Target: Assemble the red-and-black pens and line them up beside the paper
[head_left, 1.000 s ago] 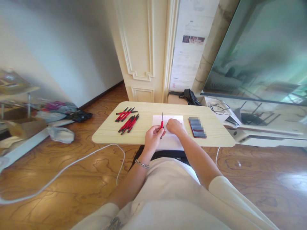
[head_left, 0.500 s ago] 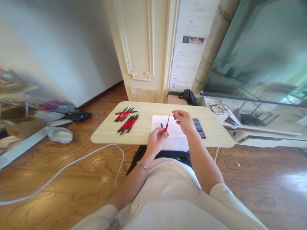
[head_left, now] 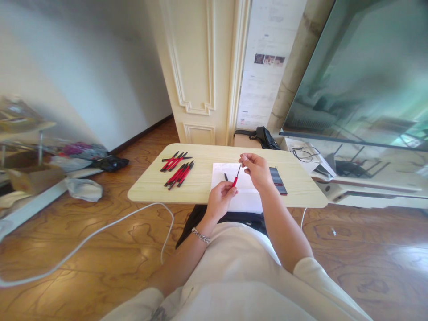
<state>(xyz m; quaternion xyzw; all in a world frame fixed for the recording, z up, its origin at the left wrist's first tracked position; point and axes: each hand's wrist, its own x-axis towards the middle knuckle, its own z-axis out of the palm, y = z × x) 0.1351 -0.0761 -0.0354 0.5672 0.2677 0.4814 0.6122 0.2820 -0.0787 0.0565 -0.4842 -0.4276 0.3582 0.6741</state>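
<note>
My left hand [head_left: 220,199] is closed on the red barrel of a pen [head_left: 235,181]. Out of the barrel's upper end sticks a thin dark refill [head_left: 238,170], tilted to the right. At the refill's tip are the pinched thumb and forefinger of my right hand [head_left: 256,169]; anything small between them is too fine to make out. Under the hands lies a sheet of white paper [head_left: 219,171], with a black pen part [head_left: 226,177] on it, just beyond my left fingers. Two groups of red and black pens, an upper group [head_left: 174,161] and a lower group [head_left: 179,174], lie at the left.
The pale wooden table [head_left: 147,183] has rounded corners. A dark phone [head_left: 277,180] lies right of the paper, partly behind my right wrist. A black bag [head_left: 265,137] stands beyond the far edge. A white cable [head_left: 100,232] runs across the floor at left.
My right fingers and the refill's tip, apart before, have come together. The pen in my left hand has shifted slightly right and tilted more. The pens on the table stay put.
</note>
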